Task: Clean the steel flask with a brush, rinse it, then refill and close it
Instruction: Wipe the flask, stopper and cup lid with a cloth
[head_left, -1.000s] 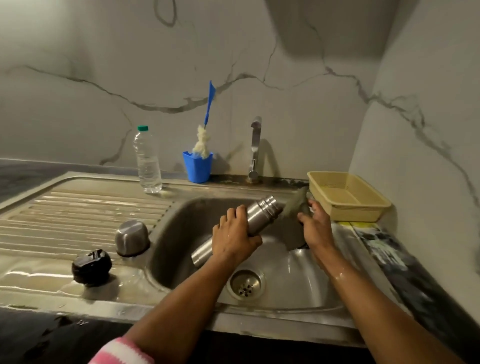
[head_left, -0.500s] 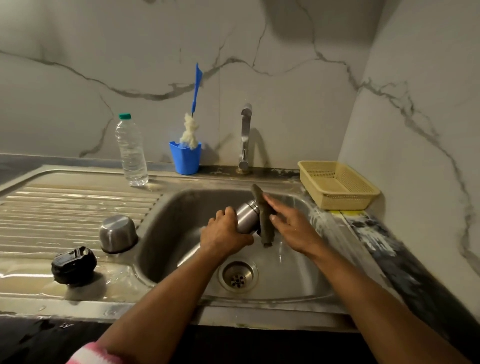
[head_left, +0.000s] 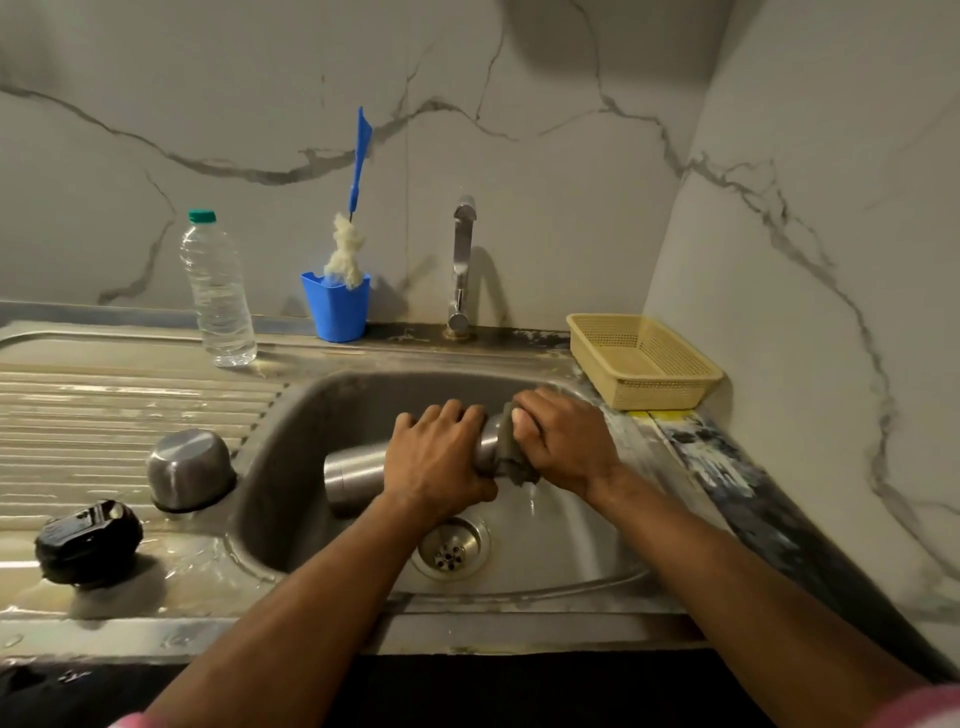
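The steel flask lies nearly level over the basin of the sink, base toward the drainboard and neck toward the right. The left hand wraps round its middle from above, fingers curled over the barrel, while the right hand clenches a dark scrub pad around the neck end. A rigid, smooth metal cylinder like this is likely slick once wet and soapy (water glistens on the drainboard and below the pad), so a full encircling grip at mid-body, as the left hand has it, looks the safest hold; the narrower neck gives a natural stop for the scrubbing hand. Open and tipped, it probably weighs little, and a drop would dent rather than break it. The bottle brush stands in the blue cup behind the sink, and the steel cap and black stopper sit on the drainboard, well apart from the flask.
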